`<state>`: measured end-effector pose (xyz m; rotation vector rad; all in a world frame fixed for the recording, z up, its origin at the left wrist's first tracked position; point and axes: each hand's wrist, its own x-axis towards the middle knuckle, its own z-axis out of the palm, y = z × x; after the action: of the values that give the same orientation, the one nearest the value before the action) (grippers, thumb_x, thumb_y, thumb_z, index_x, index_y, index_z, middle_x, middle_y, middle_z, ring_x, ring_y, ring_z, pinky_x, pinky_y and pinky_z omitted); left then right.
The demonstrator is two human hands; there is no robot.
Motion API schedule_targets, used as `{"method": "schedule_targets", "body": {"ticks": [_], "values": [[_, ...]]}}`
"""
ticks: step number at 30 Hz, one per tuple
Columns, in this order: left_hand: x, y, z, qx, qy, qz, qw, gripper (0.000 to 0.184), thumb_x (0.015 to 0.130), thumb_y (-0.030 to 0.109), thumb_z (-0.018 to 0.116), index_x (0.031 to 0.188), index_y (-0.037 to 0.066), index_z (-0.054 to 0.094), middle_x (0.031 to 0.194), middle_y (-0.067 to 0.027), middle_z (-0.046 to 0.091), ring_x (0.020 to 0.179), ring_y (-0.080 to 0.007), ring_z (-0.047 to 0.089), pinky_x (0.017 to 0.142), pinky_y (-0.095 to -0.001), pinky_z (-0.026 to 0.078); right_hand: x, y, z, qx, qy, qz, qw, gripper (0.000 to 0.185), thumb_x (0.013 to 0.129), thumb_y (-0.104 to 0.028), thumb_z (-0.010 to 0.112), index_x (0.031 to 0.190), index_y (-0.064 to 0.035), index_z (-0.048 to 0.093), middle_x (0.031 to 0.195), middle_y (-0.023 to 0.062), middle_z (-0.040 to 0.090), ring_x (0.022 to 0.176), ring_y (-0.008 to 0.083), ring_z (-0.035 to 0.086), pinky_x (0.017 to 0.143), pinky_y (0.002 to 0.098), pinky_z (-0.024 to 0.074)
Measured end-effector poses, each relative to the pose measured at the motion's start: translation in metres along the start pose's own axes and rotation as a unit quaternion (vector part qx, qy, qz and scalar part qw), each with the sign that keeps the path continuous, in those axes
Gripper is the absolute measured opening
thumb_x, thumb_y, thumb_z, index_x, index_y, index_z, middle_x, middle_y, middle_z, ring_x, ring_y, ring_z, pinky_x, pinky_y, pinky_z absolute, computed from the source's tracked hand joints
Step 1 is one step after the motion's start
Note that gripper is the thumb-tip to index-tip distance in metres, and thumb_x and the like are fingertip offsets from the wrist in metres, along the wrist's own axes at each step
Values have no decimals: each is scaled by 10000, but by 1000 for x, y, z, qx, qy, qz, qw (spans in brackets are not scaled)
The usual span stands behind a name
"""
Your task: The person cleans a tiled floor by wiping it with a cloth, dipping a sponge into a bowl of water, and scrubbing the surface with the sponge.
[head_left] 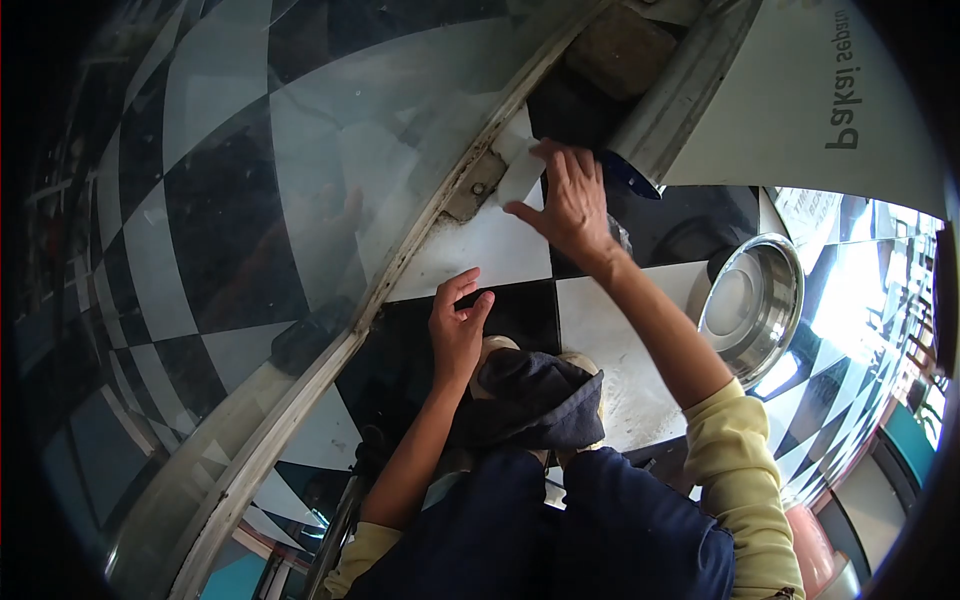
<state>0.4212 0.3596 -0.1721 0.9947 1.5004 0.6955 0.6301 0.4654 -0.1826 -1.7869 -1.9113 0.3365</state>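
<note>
In the head view, the right hand [568, 190] reaches to the foot of the frame [280, 425], its thumb spread well away from the fingers. A white piece [516, 178] lies at about 10 o'clock from the middle of this hand, just beside the thumb and fingertips; I cannot tell whether they grip it or only touch it. The arm seems stretched this way because the white piece sits in the narrow corner by the frame. A worn plate [478, 188] with a bolt shows at 9 o'clock from the hand.

The left hand [460, 325] is apart from things, fingers loosely curled with a gap to the thumb, pinching nothing that shows. The white piece lies at about 1 o'clock from it, well apart. Perhaps this hand is kept free for balance, as the person crouches.

A dark cloth [540, 395] lies across the feet at 4 o'clock from the left hand, probably to keep it near. A metal bowl [783, 290] stands at 4 o'clock from the right hand, perhaps set aside within reach and clear of the feet. The floor [640, 370] is chequered; a lettered panel [790, 100] is at 1 o'clock.
</note>
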Motion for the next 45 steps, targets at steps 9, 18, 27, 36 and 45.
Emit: {"method": "schedule_targets", "body": {"ticks": [9, 18, 27, 36, 45], "values": [[1, 0, -1, 15, 1, 5, 1000, 375, 905, 165, 719, 1240, 59, 588, 1282, -80, 600, 1145, -214, 572, 856, -337, 507, -17, -20, 8, -1, 9, 52, 999, 748, 630, -380, 865, 1224, -84, 520, 1287, 91, 524, 1120, 297, 485, 925, 434, 368], [-3, -2, 3, 24, -2, 8, 1000, 367, 904, 149, 720, 1237, 62, 593, 1258, -81, 605, 1118, -213, 586, 837, -334, 519, -13, -19, 8, -21, 11, 65, 998, 732, 638, -399, 852, 1214, -80, 534, 1239, 97, 536, 1119, 302, 477, 925, 440, 364], [-3, -9, 0, 22, 9, 10, 1000, 352, 908, 159, 715, 1226, 61, 599, 1249, -73, 617, 1108, -205, 596, 810, -324, 510, -22, -29, 13, -7, 33, 58, 998, 725, 642, -386, 839, 1217, -67, 533, 1260, 130, 527, 1089, 317, 481, 918, 448, 361], [-7, 2, -6, 55, 46, -6, 997, 330, 906, 157, 714, 1191, 35, 602, 1240, -65, 623, 1082, -172, 589, 835, -291, 493, -38, -42, 25, 27, 28, 76, 996, 711, 668, -399, 841, 1216, -64, 536, 1307, 130, 513, 1125, 329, 476, 962, 453, 352], [-5, 0, -4, 45, 50, 21, 998, 320, 903, 146, 716, 1180, 31, 604, 1230, -70, 622, 1061, -165, 584, 825, -286, 498, -47, -49, 31, 29, 25, 58, 998, 717, 665, -406, 847, 1202, -50, 533, 1322, 131, 510, 1141, 333, 476, 971, 469, 344]]}}
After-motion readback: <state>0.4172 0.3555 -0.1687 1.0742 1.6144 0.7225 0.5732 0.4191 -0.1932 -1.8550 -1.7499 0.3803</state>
